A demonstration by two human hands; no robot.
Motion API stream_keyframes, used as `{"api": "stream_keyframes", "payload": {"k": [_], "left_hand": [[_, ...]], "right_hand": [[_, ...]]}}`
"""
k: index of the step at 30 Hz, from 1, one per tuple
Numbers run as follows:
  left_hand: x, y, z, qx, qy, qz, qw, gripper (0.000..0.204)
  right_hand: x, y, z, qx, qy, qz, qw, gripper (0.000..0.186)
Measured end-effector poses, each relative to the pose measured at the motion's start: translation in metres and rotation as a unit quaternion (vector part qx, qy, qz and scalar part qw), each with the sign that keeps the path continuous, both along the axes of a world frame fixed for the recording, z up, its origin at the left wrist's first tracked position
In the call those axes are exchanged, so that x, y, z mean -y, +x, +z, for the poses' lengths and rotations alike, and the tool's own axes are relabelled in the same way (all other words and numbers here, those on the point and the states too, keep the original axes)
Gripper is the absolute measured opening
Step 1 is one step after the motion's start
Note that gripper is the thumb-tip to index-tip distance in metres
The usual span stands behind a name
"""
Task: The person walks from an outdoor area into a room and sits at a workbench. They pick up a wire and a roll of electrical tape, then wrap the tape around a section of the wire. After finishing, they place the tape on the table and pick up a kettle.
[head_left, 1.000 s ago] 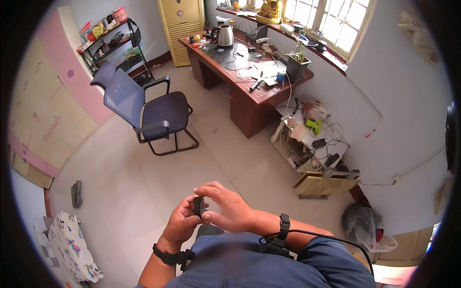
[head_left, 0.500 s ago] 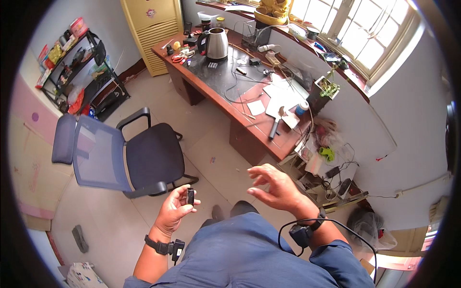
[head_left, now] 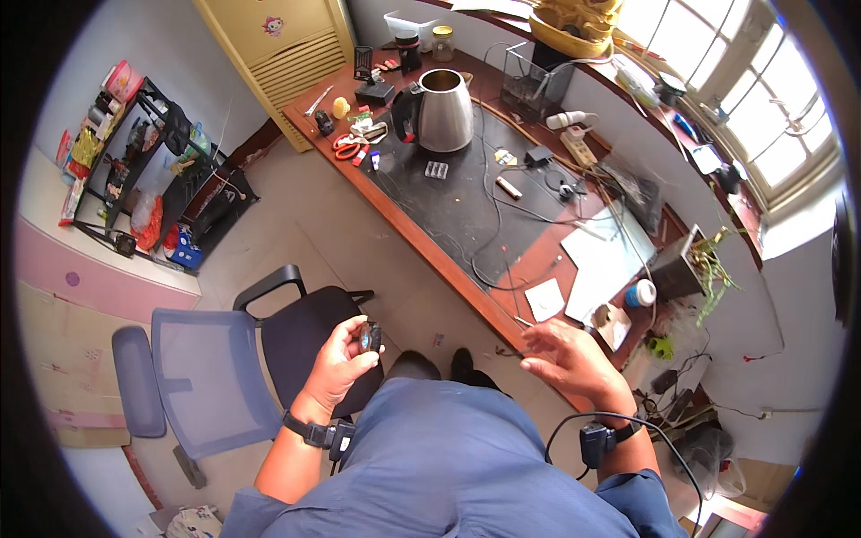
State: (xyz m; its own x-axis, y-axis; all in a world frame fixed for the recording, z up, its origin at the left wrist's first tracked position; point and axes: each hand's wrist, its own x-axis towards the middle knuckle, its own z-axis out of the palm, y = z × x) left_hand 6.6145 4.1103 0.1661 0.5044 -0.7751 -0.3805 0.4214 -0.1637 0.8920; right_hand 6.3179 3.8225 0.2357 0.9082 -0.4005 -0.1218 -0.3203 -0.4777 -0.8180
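Between the thumb and fingers of my left hand is a small black block-shaped object with a bluish patch; its kind is not clear. The hand is closed on it, above the chair seat. My right hand is empty, its fingers apart, over the near right corner of the wooden desk. Just beyond that hand lie a white square of paper and a white jar with a blue band. Both wrists carry black straps, and a black cable loops from the right one.
The mesh office chair stands close at left. On the desk are a steel kettle, red-handled scissors, a power strip and loose cables. A potted plant stands at the right end. A black shelf is at far left.
My view has moved nearer the desk, and the desk and kettle appear larger. My right hand now overlaps the desk's edge. The left hand keeps its hold on the black object.
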Motion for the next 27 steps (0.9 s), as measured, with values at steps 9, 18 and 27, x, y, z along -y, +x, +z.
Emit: {"api": "stream_keyframes", "payload": {"k": [9,18,27], "left_hand": [[0.067,0.168,-0.092,0.172,0.182,-0.183,0.951,0.076],[0.121,0.326,-0.159,0.257,0.370,-0.350,0.821,0.064],[0.112,0.411,-0.212,0.371,0.531,-0.391,0.653,0.073]], "right_hand": [[-0.012,-0.030,-0.077,-0.171,0.412,-0.144,0.883,0.022],[-0.228,0.040,-0.232,-0.244,0.515,-0.507,0.647,0.048],[-0.423,0.128,-0.310,-0.387,0.542,-0.445,0.599,0.092]]}}
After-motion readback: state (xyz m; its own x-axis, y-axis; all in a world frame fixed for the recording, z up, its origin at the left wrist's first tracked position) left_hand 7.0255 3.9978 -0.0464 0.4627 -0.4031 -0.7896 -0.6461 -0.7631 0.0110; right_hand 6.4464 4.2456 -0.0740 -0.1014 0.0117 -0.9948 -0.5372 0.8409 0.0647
